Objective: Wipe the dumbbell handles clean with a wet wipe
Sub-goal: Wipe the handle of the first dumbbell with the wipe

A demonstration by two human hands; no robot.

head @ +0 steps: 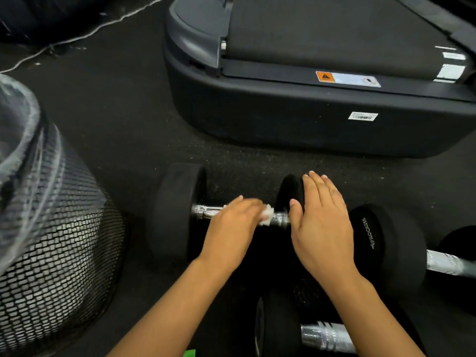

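Observation:
A black dumbbell [177,210] with a chrome handle [206,211] lies crosswise on the dark floor in front of me. My left hand [233,225] is over the handle's middle and holds a white wet wipe [266,215] against it; the hand is blurred. My right hand [320,222] rests flat, fingers straight, on the dumbbell's right weight head [289,191]. Two more dumbbells lie nearby: one to the right [386,243] with a wrapped silver handle, one at the bottom [324,336], partly hidden by my right forearm.
A black mesh waste bin [51,248] with a clear plastic liner stands at the left. A treadmill's rear end [296,112] fills the space behind the dumbbells. A white cable [77,37] runs across the floor at the top left.

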